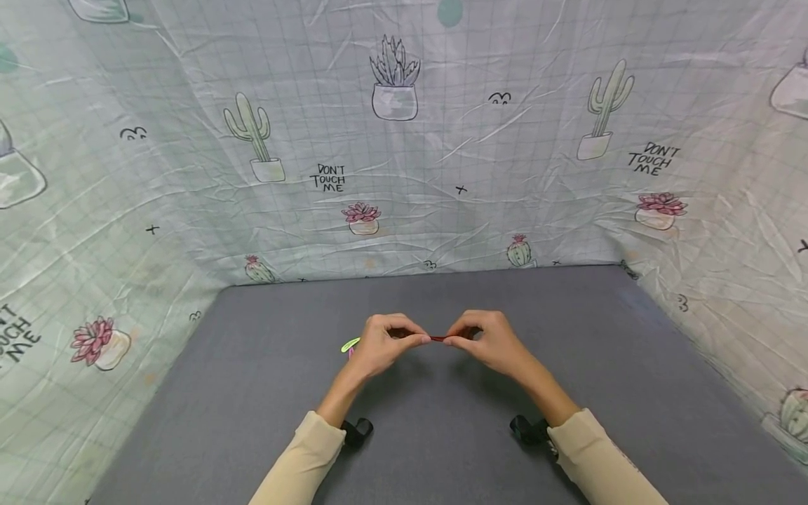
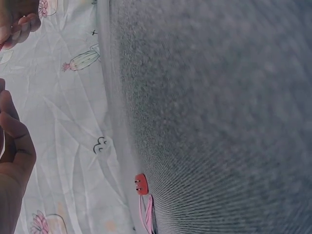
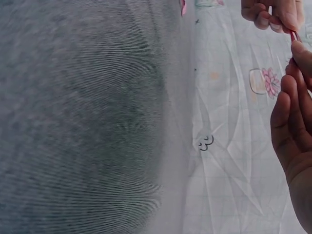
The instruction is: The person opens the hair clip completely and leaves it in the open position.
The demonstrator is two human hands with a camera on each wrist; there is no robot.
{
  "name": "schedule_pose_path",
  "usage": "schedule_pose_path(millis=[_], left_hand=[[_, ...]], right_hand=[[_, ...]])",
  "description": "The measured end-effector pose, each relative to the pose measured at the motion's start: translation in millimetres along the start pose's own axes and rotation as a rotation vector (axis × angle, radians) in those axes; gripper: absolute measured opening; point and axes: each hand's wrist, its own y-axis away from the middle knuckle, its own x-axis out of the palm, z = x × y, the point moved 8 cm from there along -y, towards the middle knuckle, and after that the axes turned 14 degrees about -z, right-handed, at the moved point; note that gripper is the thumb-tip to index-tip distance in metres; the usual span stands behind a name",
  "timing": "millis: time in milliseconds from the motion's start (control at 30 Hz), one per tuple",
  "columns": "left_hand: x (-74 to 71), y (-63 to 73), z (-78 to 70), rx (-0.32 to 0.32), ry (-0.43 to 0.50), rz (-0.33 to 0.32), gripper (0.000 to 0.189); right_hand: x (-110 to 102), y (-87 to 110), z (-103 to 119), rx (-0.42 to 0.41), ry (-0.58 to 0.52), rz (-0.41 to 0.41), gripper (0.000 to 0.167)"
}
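Note:
Above the middle of the table, my left hand (image 1: pixel 385 345) and right hand (image 1: pixel 489 340) face each other. Between thumb and fingers, each pinches one end of a slim red hair clip (image 1: pixel 438 339), which spans the short gap level between them. Most of the clip is covered by the fingertips; a sliver of the red hair clip (image 3: pixel 294 36) shows in the right wrist view. Just behind the left hand lie a lime-green hair clip (image 1: pixel 349 344) and a pink hair clip (image 1: pixel 351 353), partly hidden by that hand.
A dark grey table (image 1: pixel 265 393) spreads under both hands. Low in the left wrist view, a small red ornament (image 2: pixel 141 184) sits at the end of a pink clip loop (image 2: pixel 148 214). A pale cactus-print curtain (image 1: pixel 429 154) encloses the table's back and sides.

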Motion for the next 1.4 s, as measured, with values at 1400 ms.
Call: schedule_pose_path(millis=[1400], left_hand=[[-4.3, 4.0, -6.4, 0.129, -0.067, -0.078, 0.007]], right_hand=[[-3.8, 1.8, 7.0, -0.064, -0.002, -0.1, 0.011]])
